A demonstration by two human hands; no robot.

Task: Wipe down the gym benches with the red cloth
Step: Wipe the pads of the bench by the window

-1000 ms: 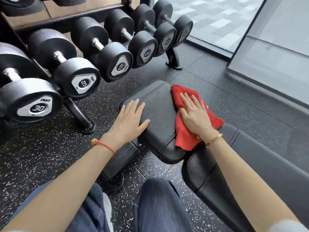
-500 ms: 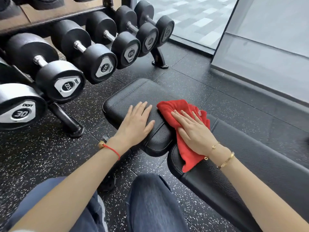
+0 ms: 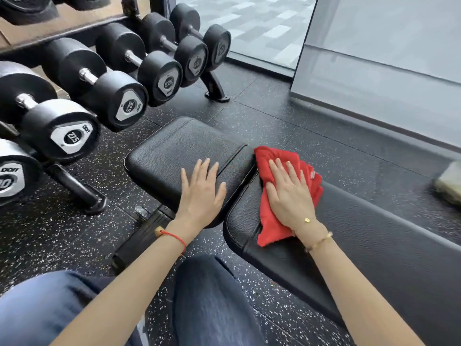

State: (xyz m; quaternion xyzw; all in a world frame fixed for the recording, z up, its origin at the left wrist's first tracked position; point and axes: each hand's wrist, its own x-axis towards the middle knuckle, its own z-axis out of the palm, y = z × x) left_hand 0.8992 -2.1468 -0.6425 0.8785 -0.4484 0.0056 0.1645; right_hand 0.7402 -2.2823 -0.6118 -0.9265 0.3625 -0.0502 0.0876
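- Gym floor, beside the dumbbell rack [image 3: 74, 33]: my left hand [image 3: 200, 193] lies flat, fingers spread, gripping nothing, on the near right part of the bench's [image 3: 374, 245] small seat pad [image 3: 174, 151], close to the pad's right edge.
- My right hand [image 3: 289, 193] is also open, palm down, pressing the red cloth [image 3: 272, 228] onto the long back pad [image 3: 386, 250]; fingers lie flat on top of the cloth, not curled round it.
- The cloth sits at the long pad's left end, just right of the gap btwn the two pads. Its far corner reaches the pad's far edge; its near end hangs toward the near edge, bunched and folded.
- Red string bracelet [image 3: 174, 237] on my left wrist, thin gold chain [image 3: 318, 242] on my right.
- Black dumbbells [image 3: 117, 101] line the rack to the left w/ silver end plates; "32.5" and "27.5" readable, others blurred.
- Rack foot [image 3: 217, 92] stands on the black speckled rubber floor [image 3: 274, 116] beyond the seat pad.
- My knees in blue jeans [image 3: 212, 303] show at the bottom, in front of the bench.
- Pale blurred object [image 3: 449, 183] on the floor far right; can't tell what it is.
- Glass panel [image 3: 386, 58] behind the bench.
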